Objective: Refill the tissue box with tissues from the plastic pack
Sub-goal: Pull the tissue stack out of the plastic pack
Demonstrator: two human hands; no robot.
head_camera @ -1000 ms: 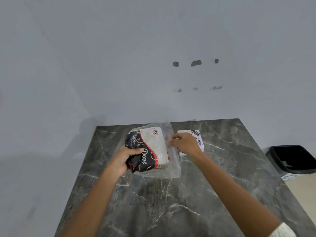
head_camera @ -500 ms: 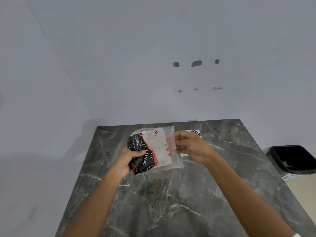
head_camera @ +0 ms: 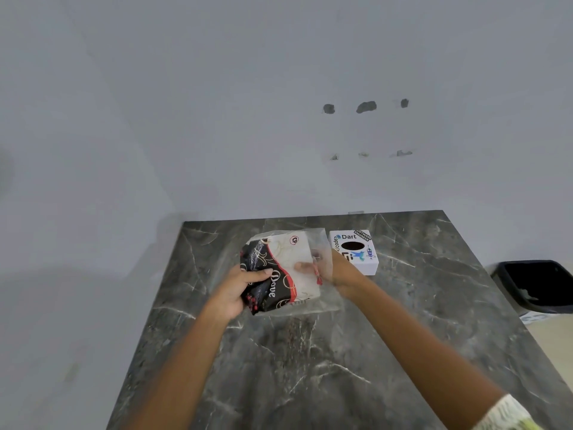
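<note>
A plastic pack (head_camera: 280,268) of tissues, black, red and white with "Dove" printed on it, is held above the dark marble table (head_camera: 310,367). My left hand (head_camera: 245,287) grips its dark left end. My right hand (head_camera: 335,270) reaches into the clear open end of the pack, fingers lying on the white tissues. The white tissue box (head_camera: 356,251), with stickers and a dark oval slot on top, stands just right of the pack at the table's far side.
A black bin (head_camera: 539,287) stands on the floor past the table's right edge. A grey wall runs close behind the table and along its left side.
My right hand has gone from pinching the clear plastic edge to reaching inside the pack, and no longer covers the tissue box. The pack has dropped slightly.
</note>
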